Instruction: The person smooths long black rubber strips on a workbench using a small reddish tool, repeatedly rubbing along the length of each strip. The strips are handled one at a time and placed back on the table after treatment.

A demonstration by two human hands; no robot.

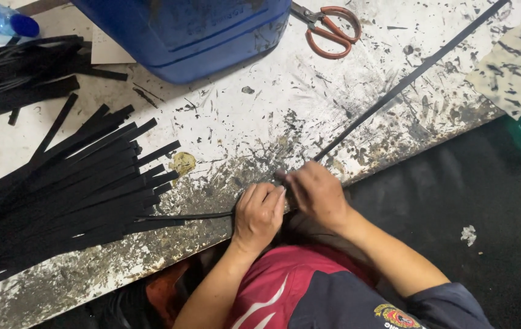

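At the lower middle of the frame, your left hand (258, 214) and right hand (316, 194) are both closed on one long black strip (407, 78), pinched at the table (260, 122) edge so it lies straight toward the upper right, the strip pile (59, 189) lying at the left.

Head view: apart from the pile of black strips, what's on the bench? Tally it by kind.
Blue plastic container: 1
Scissors with orange-brown handles: 1
Clear bottle with blue cap: 1
Long black strip held in both hands, left hand and right hand: 1
Stained paper scrap: 1
Total: 5
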